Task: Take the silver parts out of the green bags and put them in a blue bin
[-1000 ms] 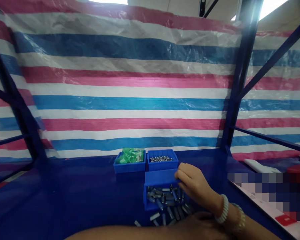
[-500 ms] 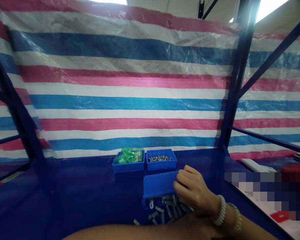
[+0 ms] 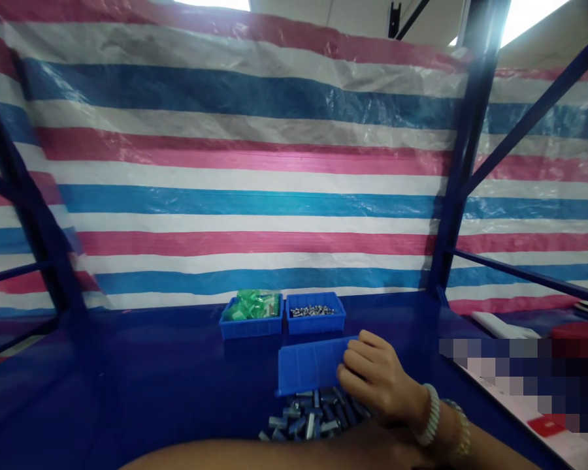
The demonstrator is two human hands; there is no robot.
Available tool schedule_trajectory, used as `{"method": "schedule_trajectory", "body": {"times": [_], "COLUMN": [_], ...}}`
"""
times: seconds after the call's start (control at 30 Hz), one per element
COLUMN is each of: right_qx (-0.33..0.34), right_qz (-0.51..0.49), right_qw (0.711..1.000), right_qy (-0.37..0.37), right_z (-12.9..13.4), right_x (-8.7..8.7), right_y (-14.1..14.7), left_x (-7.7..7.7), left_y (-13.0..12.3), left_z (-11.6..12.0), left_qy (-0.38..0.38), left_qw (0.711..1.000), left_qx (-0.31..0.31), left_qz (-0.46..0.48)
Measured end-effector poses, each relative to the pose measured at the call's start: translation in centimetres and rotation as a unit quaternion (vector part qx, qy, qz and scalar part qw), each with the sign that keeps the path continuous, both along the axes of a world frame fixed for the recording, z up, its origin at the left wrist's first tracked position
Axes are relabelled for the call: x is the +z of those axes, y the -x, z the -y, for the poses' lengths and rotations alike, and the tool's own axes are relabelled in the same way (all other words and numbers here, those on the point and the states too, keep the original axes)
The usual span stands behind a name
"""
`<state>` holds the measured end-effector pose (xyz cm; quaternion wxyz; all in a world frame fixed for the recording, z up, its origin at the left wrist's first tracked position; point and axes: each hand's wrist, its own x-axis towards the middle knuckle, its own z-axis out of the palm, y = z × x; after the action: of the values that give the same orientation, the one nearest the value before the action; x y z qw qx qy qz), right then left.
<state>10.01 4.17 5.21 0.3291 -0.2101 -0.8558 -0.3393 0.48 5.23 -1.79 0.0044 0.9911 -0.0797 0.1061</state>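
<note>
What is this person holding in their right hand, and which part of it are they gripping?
The right hand holds a tilted, rectangular blue plastic parts bin, its fingers gripping the bin's end nearest the hand, on the right as seen from the head camera.

From the person's head, the one camera faces forward and down — over a forearm [image 3: 274,454] at the near edge, across a blue bench [image 3: 127,372], toward a striped tarp [image 3: 225,196] beyond.

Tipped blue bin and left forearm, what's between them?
In the head view, a pile of loose metal pieces lies on the blue bench, between the tipped blue bin and the left forearm.
</note>
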Motion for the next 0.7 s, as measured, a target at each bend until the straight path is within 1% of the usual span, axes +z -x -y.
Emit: {"method": "schedule_trajectory", "body": {"times": [0.33, 0.47, 0.53, 0.6, 0.7], "right_qx": [-0.006, -0.004, -0.003, -0.003, -0.002], "right_qz": [0.031, 0.021, 0.015, 0.014, 0.007], "right_qw": [0.999, 1.000, 1.000, 1.000, 1.000], "right_qy": [-0.011, -0.022, -0.025, -0.025, -0.026], "right_z": [-0.4, -0.4, -0.4, -0.2, 0.1], "right_x": [-0.8, -0.8, -0.7, -0.5, -0.2], "right_y": [-0.1, -0.2, -0.2, -0.2, -0.1], "left_x": [-1.8, -1.8, -1.8, -1.9, -2.3], "left_y": [-0.2, -0.4, -0.7, -1.1, -1.8], "left_z": [-0.1, -0.2, -0.3, -0.2, 0.0], "left_qy": [-0.004, -0.014, -0.016, -0.013, -0.007], "left_qw": [1.000, 0.999, 0.999, 1.000, 0.999], "left_qx": [0.023, 0.037, 0.031, 0.022, 0.035], "left_qz": [0.017, 0.010, 0.006, 0.004, 0.008]}}
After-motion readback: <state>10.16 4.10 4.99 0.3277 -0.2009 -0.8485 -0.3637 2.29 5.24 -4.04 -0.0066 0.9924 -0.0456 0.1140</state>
